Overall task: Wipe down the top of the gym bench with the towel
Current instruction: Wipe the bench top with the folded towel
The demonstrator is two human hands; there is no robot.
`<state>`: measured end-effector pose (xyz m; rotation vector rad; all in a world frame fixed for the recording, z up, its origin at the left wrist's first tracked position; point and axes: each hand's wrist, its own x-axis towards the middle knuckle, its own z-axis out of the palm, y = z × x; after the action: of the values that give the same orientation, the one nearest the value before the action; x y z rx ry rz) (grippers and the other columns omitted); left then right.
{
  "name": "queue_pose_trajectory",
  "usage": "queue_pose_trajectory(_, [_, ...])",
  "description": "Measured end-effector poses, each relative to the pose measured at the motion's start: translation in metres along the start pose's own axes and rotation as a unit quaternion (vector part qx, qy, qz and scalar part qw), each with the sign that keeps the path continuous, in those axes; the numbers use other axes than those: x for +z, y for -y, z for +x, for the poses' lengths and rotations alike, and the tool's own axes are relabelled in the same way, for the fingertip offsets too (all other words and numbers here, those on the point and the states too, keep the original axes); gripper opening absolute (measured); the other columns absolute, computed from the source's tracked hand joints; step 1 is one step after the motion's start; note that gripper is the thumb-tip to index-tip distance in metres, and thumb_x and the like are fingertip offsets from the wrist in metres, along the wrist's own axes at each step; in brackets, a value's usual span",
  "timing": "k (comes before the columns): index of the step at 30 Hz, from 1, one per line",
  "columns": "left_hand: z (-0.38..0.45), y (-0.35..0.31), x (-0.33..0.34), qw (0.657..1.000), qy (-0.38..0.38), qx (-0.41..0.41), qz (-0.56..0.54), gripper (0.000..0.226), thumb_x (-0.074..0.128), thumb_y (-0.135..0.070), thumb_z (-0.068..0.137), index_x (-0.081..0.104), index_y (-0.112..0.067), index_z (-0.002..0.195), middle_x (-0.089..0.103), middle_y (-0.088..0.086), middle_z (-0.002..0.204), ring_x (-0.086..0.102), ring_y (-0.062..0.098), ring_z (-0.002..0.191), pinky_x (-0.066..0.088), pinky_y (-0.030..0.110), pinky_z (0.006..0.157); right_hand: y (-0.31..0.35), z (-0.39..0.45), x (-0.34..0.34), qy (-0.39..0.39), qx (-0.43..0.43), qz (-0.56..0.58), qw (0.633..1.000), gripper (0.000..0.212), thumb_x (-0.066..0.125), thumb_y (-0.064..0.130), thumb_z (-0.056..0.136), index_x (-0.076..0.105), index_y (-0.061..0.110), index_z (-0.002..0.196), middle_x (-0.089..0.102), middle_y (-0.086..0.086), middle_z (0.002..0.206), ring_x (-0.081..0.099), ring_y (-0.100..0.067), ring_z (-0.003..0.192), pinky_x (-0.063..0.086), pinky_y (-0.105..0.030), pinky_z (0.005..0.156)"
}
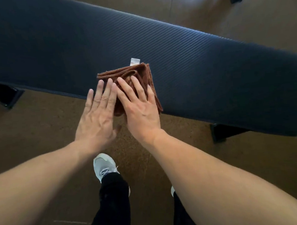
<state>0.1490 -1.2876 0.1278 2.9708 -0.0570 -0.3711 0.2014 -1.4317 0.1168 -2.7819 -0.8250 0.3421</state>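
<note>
We judge the job to be at its very start. The brown towel (133, 81) lies folded into a thick square on the near edge of the gym bench (202, 64), roughly midway along the pad, with its white tag (134, 61) pointing toward the far side. Our left hand (98, 115) is spread flat with the fingers straight, its fingertips over the near-left corner of the towel and the palm out past the bench edge, above the floor (40, 128); it grips nothing. Our right hand (140, 109) is likewise open and flat, lying over the near-right part of the towel, fingers extended and not curled around the cloth. Whether either palm is pressing down or only hovering just above the fabric, we cannot tell. The dark ribbed pad stretches well away to the far left and to the right, and nothing on its surface shows which parts, if any, have been wiped. As we read it, the whole top is left to cover: we would need to press down on the towel and sweep it along the full length in both directions.
</note>
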Motion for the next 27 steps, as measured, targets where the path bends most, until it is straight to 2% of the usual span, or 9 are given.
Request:
queue_pose_trajectory(3, [0.006, -0.039, 0.002, 1.0, 0.009, -0.021, -0.016, 0.104, 0.058, -0.034, 0.086, -0.007, -0.002, 0.16, -0.01, 0.015, 0.17, -0.011, 0.027, 0.157, 0.003, 0.047, 0.128, -0.019, -0.016, -0.006, 0.014, 0.012, 0.032, 0.999, 0.092, 0.063, 0.027, 0.096, 0.003, 0.027, 0.166, 0.002, 0.004, 0.174, -0.005, -0.025, 0.16, 0.001, -0.051, 0.129])
queue_pose_trajectory(6, [0.006, -0.073, 0.009, 0.999, 0.016, -0.022, -0.028, 0.113, 0.075, -0.025, 0.084, -0.005, -0.001, 0.16, -0.006, 0.016, 0.17, -0.007, 0.027, 0.158, 0.007, 0.046, 0.128, -0.05, -0.035, -0.012, 0.012, 0.006, 0.035, 0.999, 0.094, 0.065, 0.024, 0.095, 0.004, 0.028, 0.166, 0.004, 0.004, 0.174, -0.003, -0.025, 0.16, 0.002, -0.051, 0.13])
queue_pose_trajectory(8, [0.008, -0.096, 0.013, 0.999, 0.018, -0.015, -0.035, 0.118, 0.08, -0.026, 0.083, -0.006, -0.003, 0.161, -0.005, 0.015, 0.17, -0.006, 0.025, 0.158, 0.009, 0.046, 0.128, -0.073, -0.051, -0.017, 0.008, 0.006, 0.031, 0.999, 0.093, 0.065, 0.023, 0.095, 0.005, 0.028, 0.166, 0.007, 0.004, 0.174, -0.002, -0.025, 0.161, 0.004, -0.051, 0.13])
queue_pose_trajectory(14, [0.019, -0.172, 0.019, 0.996, 0.027, 0.042, -0.069, 0.106, 0.071, -0.034, 0.09, -0.002, -0.005, 0.162, -0.001, 0.013, 0.171, -0.003, 0.023, 0.158, 0.015, 0.047, 0.128, -0.144, -0.103, -0.027, -0.001, 0.036, 0.013, 0.999, 0.09, 0.064, 0.024, 0.095, 0.01, 0.027, 0.166, 0.009, 0.004, 0.174, 0.002, -0.025, 0.161, 0.01, -0.051, 0.129])
queue_pose_trajectory(18, [0.028, -0.218, 0.022, 0.991, 0.051, 0.093, -0.077, 0.108, 0.07, -0.038, 0.089, -0.004, -0.007, 0.162, -0.005, 0.011, 0.171, -0.006, 0.021, 0.158, 0.01, 0.044, 0.129, -0.186, -0.139, -0.035, 0.006, 0.075, -0.007, 0.997, 0.092, 0.068, 0.025, 0.09, 0.015, 0.026, 0.165, 0.013, 0.004, 0.173, 0.005, -0.025, 0.16, 0.012, -0.053, 0.129])
queue_pose_trajectory(23, [0.036, -0.249, 0.023, 0.985, 0.072, 0.125, -0.093, 0.108, 0.069, -0.038, 0.09, -0.007, -0.012, 0.162, -0.01, 0.006, 0.171, -0.013, 0.018, 0.157, 0.005, 0.041, 0.129, -0.214, -0.162, -0.045, 0.024, 0.1, -0.018, 0.995, 0.083, 0.063, 0.035, 0.092, 0.022, 0.025, 0.164, 0.017, 0.003, 0.172, 0.007, -0.026, 0.16, 0.012, -0.055, 0.128])
queue_pose_trajectory(25, [0.038, -0.244, 0.02, 0.981, 0.084, 0.138, -0.106, 0.105, 0.066, -0.038, 0.09, -0.006, -0.012, 0.162, -0.011, 0.006, 0.171, -0.014, 0.017, 0.157, 0.005, 0.041, 0.129, -0.208, -0.161, -0.044, 0.033, 0.118, -0.01, 0.992, 0.084, 0.059, 0.045, 0.096, 0.016, 0.026, 0.165, 0.011, 0.003, 0.173, -0.001, -0.024, 0.161, 0.006, -0.055, 0.129])
queue_pose_trajectory(27, [0.041, -0.226, 0.013, 0.97, 0.112, 0.181, -0.114, 0.1, 0.056, -0.036, 0.089, -0.008, -0.013, 0.162, -0.014, 0.006, 0.17, -0.016, 0.015, 0.156, 0.004, 0.042, 0.129, -0.196, -0.155, -0.043, 0.042, 0.151, 0.017, 0.988, 0.088, 0.05, 0.063, 0.096, 0.008, 0.029, 0.166, 0.001, 0.006, 0.174, -0.013, -0.022, 0.16, -0.003, -0.054, 0.129])
